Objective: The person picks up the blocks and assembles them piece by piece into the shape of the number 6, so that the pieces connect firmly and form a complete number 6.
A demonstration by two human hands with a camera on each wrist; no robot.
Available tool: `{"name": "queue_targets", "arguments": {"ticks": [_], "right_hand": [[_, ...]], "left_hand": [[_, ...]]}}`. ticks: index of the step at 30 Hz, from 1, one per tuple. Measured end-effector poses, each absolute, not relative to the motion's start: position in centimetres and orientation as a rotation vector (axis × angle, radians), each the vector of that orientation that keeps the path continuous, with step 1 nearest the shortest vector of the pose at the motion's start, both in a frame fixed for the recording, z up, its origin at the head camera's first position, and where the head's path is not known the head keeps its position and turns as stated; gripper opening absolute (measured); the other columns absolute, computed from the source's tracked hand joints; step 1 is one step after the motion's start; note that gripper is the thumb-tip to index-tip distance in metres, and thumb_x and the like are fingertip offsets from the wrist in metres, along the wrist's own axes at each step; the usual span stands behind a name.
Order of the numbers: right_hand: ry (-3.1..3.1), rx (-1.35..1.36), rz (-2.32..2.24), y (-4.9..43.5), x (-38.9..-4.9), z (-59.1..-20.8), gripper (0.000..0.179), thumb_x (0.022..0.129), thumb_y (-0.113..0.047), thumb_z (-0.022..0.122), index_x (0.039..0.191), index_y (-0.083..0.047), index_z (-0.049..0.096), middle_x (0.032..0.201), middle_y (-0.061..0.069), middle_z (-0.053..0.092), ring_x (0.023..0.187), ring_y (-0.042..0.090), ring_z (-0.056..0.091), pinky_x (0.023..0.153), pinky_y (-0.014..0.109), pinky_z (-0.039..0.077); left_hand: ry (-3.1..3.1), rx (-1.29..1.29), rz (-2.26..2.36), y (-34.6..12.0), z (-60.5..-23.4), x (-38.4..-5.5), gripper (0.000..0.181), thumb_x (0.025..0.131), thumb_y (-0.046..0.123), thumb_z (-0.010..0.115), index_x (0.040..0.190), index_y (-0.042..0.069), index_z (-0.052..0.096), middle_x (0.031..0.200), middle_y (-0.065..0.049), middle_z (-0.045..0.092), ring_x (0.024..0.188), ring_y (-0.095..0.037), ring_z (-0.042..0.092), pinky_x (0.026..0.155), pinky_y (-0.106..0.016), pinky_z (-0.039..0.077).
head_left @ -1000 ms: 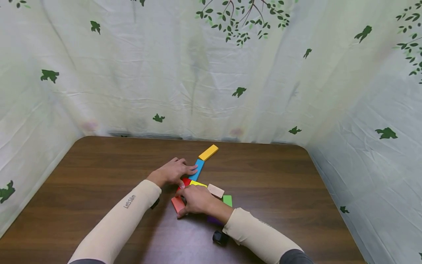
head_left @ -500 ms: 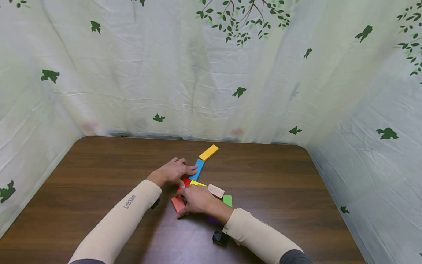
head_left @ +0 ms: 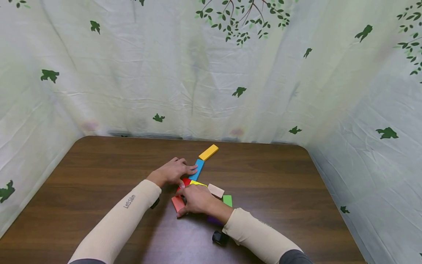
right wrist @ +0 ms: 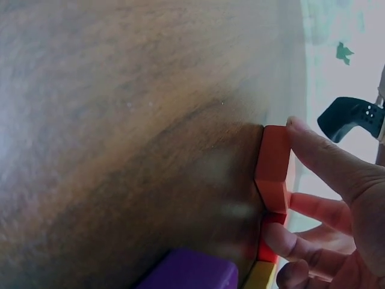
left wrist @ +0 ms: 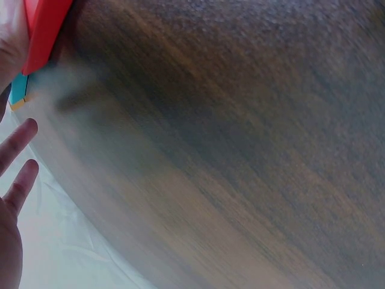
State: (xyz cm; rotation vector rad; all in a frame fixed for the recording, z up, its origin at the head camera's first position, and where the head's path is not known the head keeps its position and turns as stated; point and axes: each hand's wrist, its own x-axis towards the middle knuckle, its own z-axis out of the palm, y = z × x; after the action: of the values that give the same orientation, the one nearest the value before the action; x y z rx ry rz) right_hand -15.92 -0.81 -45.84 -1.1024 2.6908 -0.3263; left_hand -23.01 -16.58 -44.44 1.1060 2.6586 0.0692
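Flat coloured wooden blocks lie on the table. My right hand (head_left: 199, 200) is over the near left end, its thumb and index finger pinching a coral block (head_left: 177, 204) by its ends. Other right fingers curl beside the red block (right wrist: 271, 238). My left hand (head_left: 173, 171) reaches in from the left, fingertips resting on the blue block (head_left: 199, 167) and thumb on the red block (head_left: 187, 181). An orange-yellow block (head_left: 208, 152) lies end to end with the blue one. A yellow block (head_left: 199, 183) is partly hidden behind my right hand.
A beige block (head_left: 215, 191) and a green block (head_left: 228, 200) continue rightward from the yellow one. A purple block (right wrist: 192, 271) lies partly under my right wrist. The brown table (head_left: 280, 194) is backed by a white leaf-print curtain (head_left: 178, 80). A black wrist device (head_left: 220, 237) hangs by my right sleeve.
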Motion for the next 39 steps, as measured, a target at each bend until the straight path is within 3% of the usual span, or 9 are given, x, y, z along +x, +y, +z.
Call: {"name": "queue_targets", "arguments": {"ticks": [8,26,32,39], "right_hand": [[2.709,-1.081,-0.319,-1.1,-15.7,-45.9,0.060,0.069,-0.060,0.078,0.118,-0.026,0.068,0.093,-0.011,0.065,0.078,0.006,0.056,0.059,0.022,0.044],[2.698,-1.083,-0.357,-0.9,-15.5,-45.9,0.061,0.070,-0.058,0.078,0.120,-0.025,0.066,0.096,-0.011,0.066,0.080,0.005,0.056,0.062,0.022,0.045],[2.672,-1.081,-0.453,0.1,-15.8,-45.3,0.063,0.069,-0.058,0.080,0.120,-0.025,0.066,0.084,-0.013,0.061,0.073,0.003,0.051,0.058,0.022,0.041],[2.610,-1.035,-0.532,3.0,-16.3,-44.6,0.060,0.070,-0.052,0.082,0.119,-0.021,0.067,0.075,-0.009,0.056,0.066,0.004,0.048,0.055,0.020,0.040]], "left_hand": [[2.656,1.090,0.088,-16.6,-44.4,-23.0,0.080,0.074,0.035,0.079,0.144,0.014,0.046,0.147,-0.003,0.046,0.121,-0.031,0.043,0.099,-0.048,0.032],[2.646,1.055,0.102,-16.5,-44.5,-23.1,0.082,0.074,0.038,0.078,0.144,0.015,0.045,0.147,-0.002,0.046,0.123,-0.031,0.042,0.101,-0.047,0.030],[2.665,1.114,0.087,-16.6,-44.6,-23.2,0.077,0.075,0.038,0.079,0.142,0.014,0.049,0.146,-0.002,0.047,0.119,-0.030,0.045,0.095,-0.045,0.034],[2.622,1.017,0.134,-16.5,-44.5,-23.3,0.081,0.075,0.037,0.077,0.145,0.016,0.043,0.148,-0.001,0.045,0.123,-0.030,0.041,0.101,-0.047,0.029]]}}
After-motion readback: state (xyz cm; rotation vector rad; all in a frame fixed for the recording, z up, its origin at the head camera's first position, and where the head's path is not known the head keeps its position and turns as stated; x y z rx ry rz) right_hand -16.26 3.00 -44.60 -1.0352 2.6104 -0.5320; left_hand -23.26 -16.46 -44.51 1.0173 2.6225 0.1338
